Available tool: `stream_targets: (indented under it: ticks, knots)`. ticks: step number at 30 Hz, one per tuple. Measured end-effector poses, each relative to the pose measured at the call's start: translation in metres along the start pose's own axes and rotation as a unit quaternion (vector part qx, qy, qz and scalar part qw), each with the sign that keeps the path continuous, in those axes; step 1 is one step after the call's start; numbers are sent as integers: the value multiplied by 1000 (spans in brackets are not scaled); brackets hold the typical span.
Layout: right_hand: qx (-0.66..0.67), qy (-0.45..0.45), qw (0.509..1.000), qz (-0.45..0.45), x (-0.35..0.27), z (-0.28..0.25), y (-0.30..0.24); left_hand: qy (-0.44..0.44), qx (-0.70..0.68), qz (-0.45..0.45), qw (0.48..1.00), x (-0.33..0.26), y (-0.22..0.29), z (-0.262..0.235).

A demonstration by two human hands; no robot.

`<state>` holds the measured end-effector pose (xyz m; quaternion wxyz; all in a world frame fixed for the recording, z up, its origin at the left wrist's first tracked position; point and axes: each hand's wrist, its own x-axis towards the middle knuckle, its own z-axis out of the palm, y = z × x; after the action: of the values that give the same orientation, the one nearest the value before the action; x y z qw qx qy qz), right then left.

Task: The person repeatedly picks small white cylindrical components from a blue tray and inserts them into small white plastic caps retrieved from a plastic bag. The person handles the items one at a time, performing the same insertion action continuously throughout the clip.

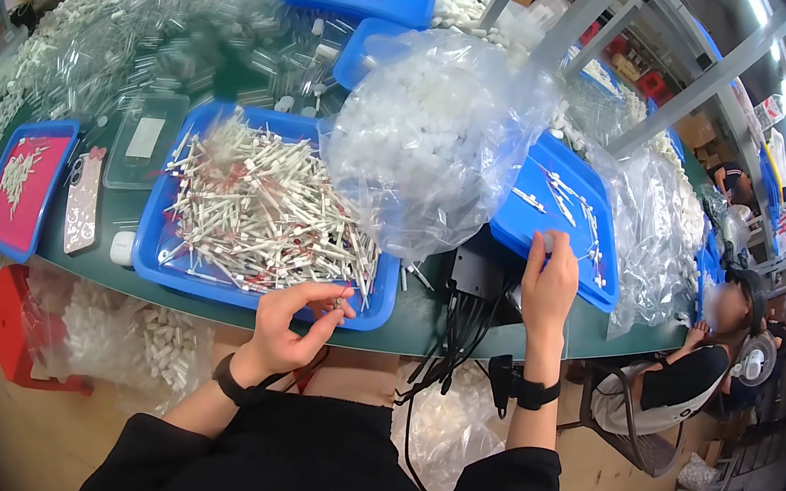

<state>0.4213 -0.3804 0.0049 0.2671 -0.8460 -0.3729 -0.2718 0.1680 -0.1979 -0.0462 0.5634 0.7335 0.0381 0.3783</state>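
Sticks (264,204) (white) beyond left grip (292,322)

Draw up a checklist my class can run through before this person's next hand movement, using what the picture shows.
1. Left hand at the near rim of the large blue tray: ok.
2. Left fingertips' contents identifiable: cannot tell; too small.
3. Right hand holding a small white piece by the right-hand blue tray: ok.
4. Large tray's view unobstructed: not ok; the clear plastic bag hides its far right corner.
5. Phone outside the trays: ok.
6. Table edge free of black cables: not ok; they hang over it.
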Motion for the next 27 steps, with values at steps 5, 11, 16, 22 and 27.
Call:
stream_targets:
  ticks: [5, 11, 16, 22, 27]
  knots:
    - [27, 35, 999, 9, -23, -5, 10, 9, -70, -99, 993, 1, 14, -7]
    - [-49, 110, 991, -59, -14, -22, -12, -25, -72, -112, 991, 11, 40, -3]
    - [310, 75, 945, 73, -29, -98, -98, -27, -133, -174, 975, 27, 84, -14]
    - [561, -133, 808, 119, -18, -88, -140, -119, -15, -48, 992, 49, 101, -21]
    - [649, -165, 732, 129, -12, -60, -159, -82, -50, -131, 987, 45, 98, -20]
